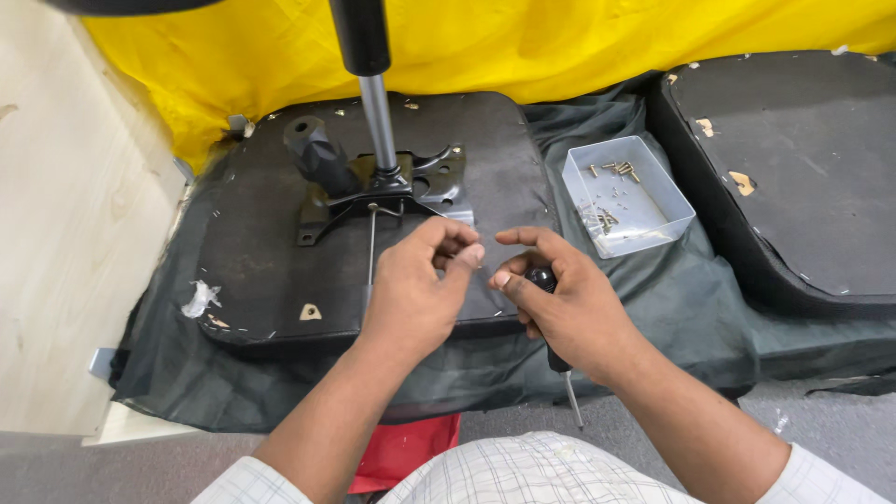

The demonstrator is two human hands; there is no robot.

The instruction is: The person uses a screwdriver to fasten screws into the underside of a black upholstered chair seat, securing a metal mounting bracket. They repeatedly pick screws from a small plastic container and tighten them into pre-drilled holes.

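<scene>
Both forearms are bare. The left hand [411, 294] and right hand [569, 308] wear no gloves or rings. Along the bottom of the frame shows a white shirt with thin grey checks, sleeves ending above the forearms.

Yellow cloth [523, 47] backdrop, pale wooden panel [65, 233] at left, grey floor [821, 420], even, perhaps indoor, light

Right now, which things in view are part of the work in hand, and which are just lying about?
In use:
- left hand, fingertips pinched
- right hand holding a black-handled screwdriver
- upturned seat base with its metal mechanism plate and gas column
- clear tray of screws

Lying about:
- second seat pad
- yellow cloth
- wooden board
</scene>
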